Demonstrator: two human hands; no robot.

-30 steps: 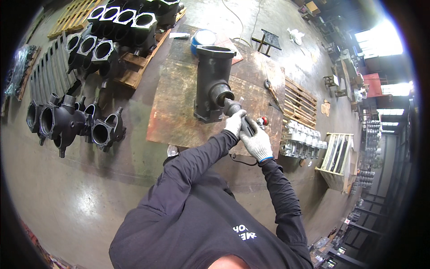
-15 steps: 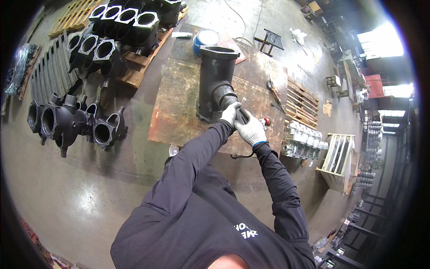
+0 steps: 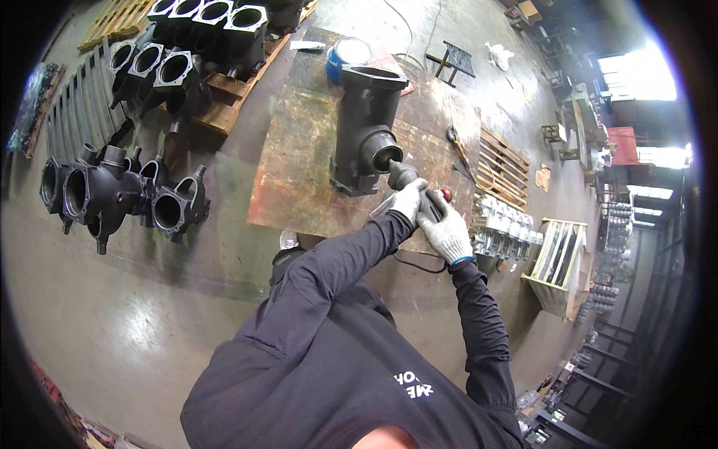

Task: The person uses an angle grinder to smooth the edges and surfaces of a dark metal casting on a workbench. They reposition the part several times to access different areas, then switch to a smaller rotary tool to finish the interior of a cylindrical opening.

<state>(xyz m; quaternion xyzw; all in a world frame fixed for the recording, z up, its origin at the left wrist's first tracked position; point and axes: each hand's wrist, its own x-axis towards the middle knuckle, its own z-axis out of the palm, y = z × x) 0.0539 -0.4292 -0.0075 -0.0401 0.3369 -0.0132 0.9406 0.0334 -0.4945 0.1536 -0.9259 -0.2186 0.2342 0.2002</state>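
Note:
A corded die grinder (image 3: 405, 176), dark and long-bodied, is held in both gloved hands. My left hand (image 3: 407, 200) wraps its front part, and my right hand (image 3: 447, 230) closes round the body farther back. The tool's narrow front end is at the mouth of the short round branch (image 3: 378, 147) of a black metal pipe housing (image 3: 365, 108). Whether the tip touches the rim or sits just inside, I cannot tell. The housing stands on a worn work table (image 3: 292, 176), its wide flanged opening facing away from me.
A blue can (image 3: 348, 54) stands behind the housing. A red round object (image 3: 446, 194) lies right of my hands. Black castings (image 3: 112, 191) sit on the floor at left, more on a pallet (image 3: 217, 112). Wooden slats (image 3: 502, 168) and silvery parts (image 3: 505, 228) are at right.
Both hands have drawn the grinder back and to the right, away from the branch. Its front end and the branch's opening now show. My view has shifted slightly.

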